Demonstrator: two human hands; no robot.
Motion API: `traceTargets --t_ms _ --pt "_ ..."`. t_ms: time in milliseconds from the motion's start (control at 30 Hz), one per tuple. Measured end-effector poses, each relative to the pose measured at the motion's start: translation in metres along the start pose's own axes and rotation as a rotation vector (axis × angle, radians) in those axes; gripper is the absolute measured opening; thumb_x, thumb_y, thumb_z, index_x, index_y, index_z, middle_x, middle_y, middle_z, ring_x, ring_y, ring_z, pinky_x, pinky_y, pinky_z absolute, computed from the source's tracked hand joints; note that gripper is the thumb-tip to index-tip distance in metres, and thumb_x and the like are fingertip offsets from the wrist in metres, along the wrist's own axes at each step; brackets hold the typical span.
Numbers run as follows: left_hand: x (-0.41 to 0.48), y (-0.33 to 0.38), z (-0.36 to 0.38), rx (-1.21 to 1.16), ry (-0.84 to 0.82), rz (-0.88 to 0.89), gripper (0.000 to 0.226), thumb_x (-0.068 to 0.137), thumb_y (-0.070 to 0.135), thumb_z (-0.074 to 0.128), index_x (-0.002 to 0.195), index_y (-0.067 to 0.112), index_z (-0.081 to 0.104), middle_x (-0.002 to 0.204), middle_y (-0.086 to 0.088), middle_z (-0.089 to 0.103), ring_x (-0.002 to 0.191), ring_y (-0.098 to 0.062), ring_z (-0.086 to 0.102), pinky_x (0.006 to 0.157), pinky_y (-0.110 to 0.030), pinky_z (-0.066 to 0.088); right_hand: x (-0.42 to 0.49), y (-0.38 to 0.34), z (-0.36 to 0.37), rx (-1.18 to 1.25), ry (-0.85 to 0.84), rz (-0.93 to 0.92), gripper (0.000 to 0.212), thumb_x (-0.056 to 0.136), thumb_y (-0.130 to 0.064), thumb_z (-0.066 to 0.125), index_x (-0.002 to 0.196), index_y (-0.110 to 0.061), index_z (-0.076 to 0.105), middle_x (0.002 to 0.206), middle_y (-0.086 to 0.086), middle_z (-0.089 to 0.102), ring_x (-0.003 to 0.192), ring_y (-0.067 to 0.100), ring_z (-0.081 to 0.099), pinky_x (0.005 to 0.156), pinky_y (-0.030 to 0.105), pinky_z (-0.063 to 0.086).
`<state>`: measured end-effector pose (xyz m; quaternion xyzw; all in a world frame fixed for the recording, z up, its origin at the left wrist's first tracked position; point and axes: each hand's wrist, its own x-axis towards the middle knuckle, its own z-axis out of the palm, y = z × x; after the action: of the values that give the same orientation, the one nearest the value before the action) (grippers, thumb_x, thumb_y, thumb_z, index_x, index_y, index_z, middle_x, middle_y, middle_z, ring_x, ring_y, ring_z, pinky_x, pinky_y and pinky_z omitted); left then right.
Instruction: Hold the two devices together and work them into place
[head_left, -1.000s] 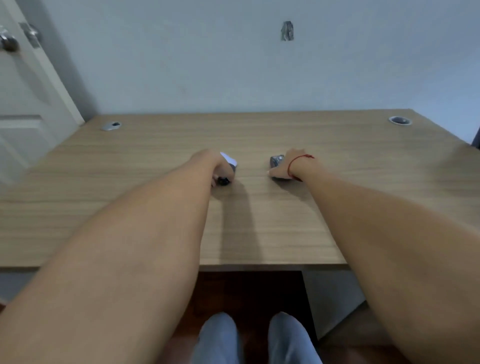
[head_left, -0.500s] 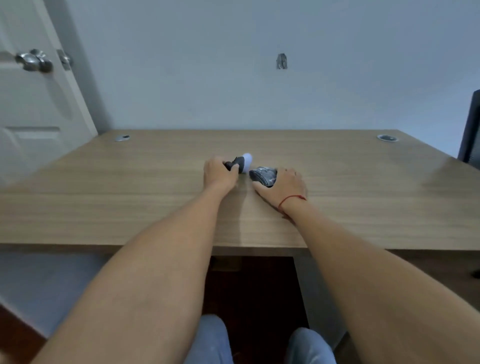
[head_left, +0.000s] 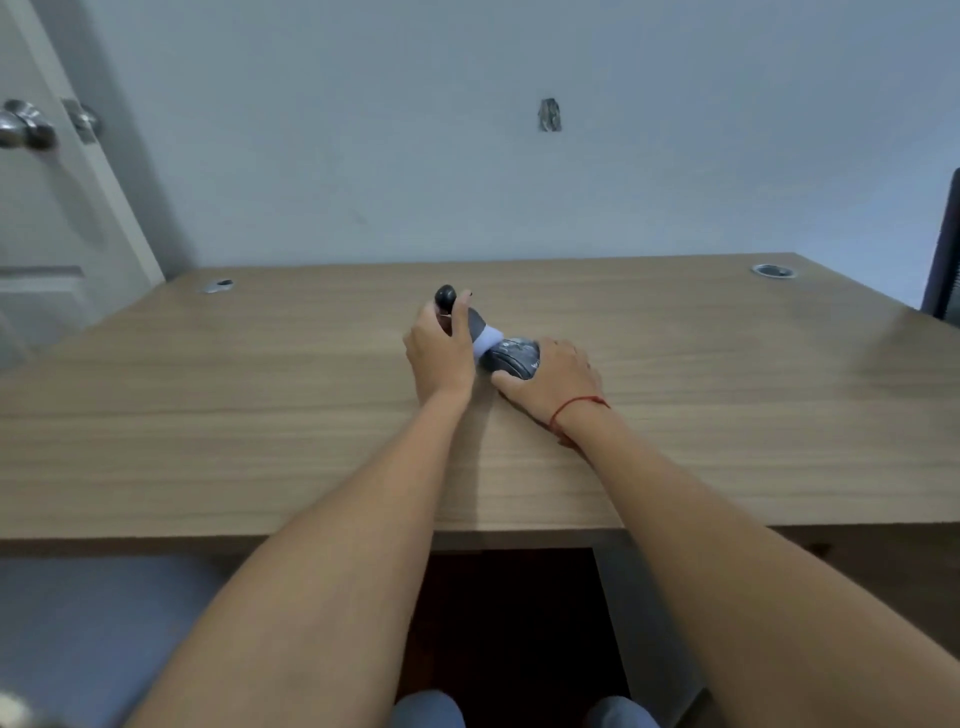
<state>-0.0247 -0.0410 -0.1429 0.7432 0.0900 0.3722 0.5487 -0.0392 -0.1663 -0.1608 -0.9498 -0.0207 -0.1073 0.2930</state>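
A: Dark handle with a pale blue band (head_left: 475, 332), that is what the left hand (head_left: 439, 351) has its fingers curled round, tilted, the rounded end up and away, near the middle of the wooden desk (head_left: 208, 415).

B: And the right hand (head_left: 558, 382)?

A: It lies over a grey rounded object (head_left: 514, 357) on the desk, thumb along its near side, fingers bent over the top; likely steadying it, since the handle's pale end touches it. What either thing is, I cannot tell.

B: Counts?

A: Two objects, two hands, one red string (head_left: 576, 405) at the right wrist, two cable grommets (head_left: 774, 270) at the desk's far corners.
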Motion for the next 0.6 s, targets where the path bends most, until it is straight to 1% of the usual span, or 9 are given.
traceTargets --t_ms 67,133,233,267,333,400,467,500,600 --pt "-0.001 -0.002 0.003 -0.009 0.003 0.055 0.033 0.091 0.038 0.059 0.075 0.009 0.058 0.070 -0.002 0.060 0.070 -0.022 0.054 0.064 -0.028 0.038 0.001 0.000 0.001 0.010 0.014 -0.001 0.066 0.074 -0.059 0.062 0.125 -0.018 0.060 0.126 0.009 0.058 0.122 0.029 0.050 0.099 0.040 0.042" --pt "-0.002 -0.002 0.003 -0.011 0.004 0.098 0.034 0.089 0.039 0.061 0.077 0.007 0.061 0.071 -0.004 0.064 0.070 -0.022 0.057 0.064 -0.025 0.039 0.001 -0.001 0.000 0.027 0.019 -0.009 0.060 0.072 -0.057 0.064 0.117 -0.018 0.064 0.119 0.008 0.061 0.117 0.029 0.053 0.095 0.039 0.047" --pt "-0.005 -0.003 0.004 -0.014 -0.064 0.105 0.035 0.087 0.039 0.064 0.084 0.004 0.063 0.081 -0.009 0.071 0.081 -0.026 0.065 0.074 -0.032 0.050 -0.001 0.000 -0.002 0.112 0.040 -0.017 0.044 0.069 -0.049 0.069 0.098 -0.016 0.067 0.102 0.009 0.069 0.100 0.031 0.063 0.084 0.042 0.054" --pt "-0.006 -0.004 0.004 0.004 -0.083 0.099 0.034 0.087 0.037 0.064 0.085 0.003 0.062 0.083 -0.011 0.071 0.084 -0.028 0.065 0.076 -0.036 0.052 -0.001 0.000 -0.003 0.147 0.038 -0.018 0.043 0.068 -0.047 0.070 0.098 -0.016 0.068 0.100 0.009 0.070 0.098 0.030 0.065 0.084 0.042 0.055" --pt "-0.007 -0.005 0.004 0.067 -0.079 0.086 0.033 0.087 0.034 0.063 0.084 0.002 0.060 0.084 -0.015 0.070 0.085 -0.033 0.064 0.076 -0.039 0.050 -0.004 0.000 -0.004 0.189 0.039 -0.019 0.047 0.068 -0.045 0.073 0.105 -0.017 0.069 0.103 0.007 0.071 0.098 0.028 0.066 0.086 0.043 0.056" --pt "-0.006 -0.006 0.002 0.128 -0.043 0.058 0.034 0.090 0.033 0.060 0.087 -0.001 0.060 0.088 -0.018 0.070 0.089 -0.034 0.061 0.074 -0.036 0.044 -0.006 0.000 -0.005 0.197 0.046 -0.025 0.049 0.068 -0.045 0.075 0.109 -0.018 0.070 0.106 0.006 0.072 0.099 0.027 0.067 0.087 0.042 0.056" --pt "-0.007 -0.006 0.000 0.148 -0.025 0.060 0.034 0.093 0.033 0.056 0.091 -0.001 0.059 0.092 -0.018 0.069 0.092 -0.033 0.059 0.072 -0.032 0.038 -0.006 0.000 -0.005 0.215 0.040 -0.028 0.047 0.069 -0.044 0.075 0.107 -0.018 0.071 0.104 0.005 0.073 0.098 0.027 0.067 0.087 0.043 0.056" --pt "-0.008 -0.004 0.000 0.134 -0.028 0.078 0.033 0.094 0.032 0.055 0.091 0.000 0.058 0.092 -0.017 0.068 0.092 -0.032 0.059 0.073 -0.031 0.038 -0.006 0.001 -0.005 0.218 0.033 -0.030 0.044 0.069 -0.044 0.075 0.105 -0.018 0.071 0.102 0.005 0.073 0.097 0.027 0.068 0.086 0.043 0.056" --pt "-0.012 0.002 -0.001 -0.005 -0.056 0.141 0.030 0.093 0.030 0.056 0.090 0.000 0.059 0.088 -0.014 0.069 0.086 -0.030 0.063 0.076 -0.037 0.050 -0.004 0.002 -0.003 0.197 0.026 -0.039 0.038 0.070 -0.046 0.074 0.095 -0.017 0.068 0.096 0.006 0.072 0.092 0.029 0.067 0.082 0.042 0.056"
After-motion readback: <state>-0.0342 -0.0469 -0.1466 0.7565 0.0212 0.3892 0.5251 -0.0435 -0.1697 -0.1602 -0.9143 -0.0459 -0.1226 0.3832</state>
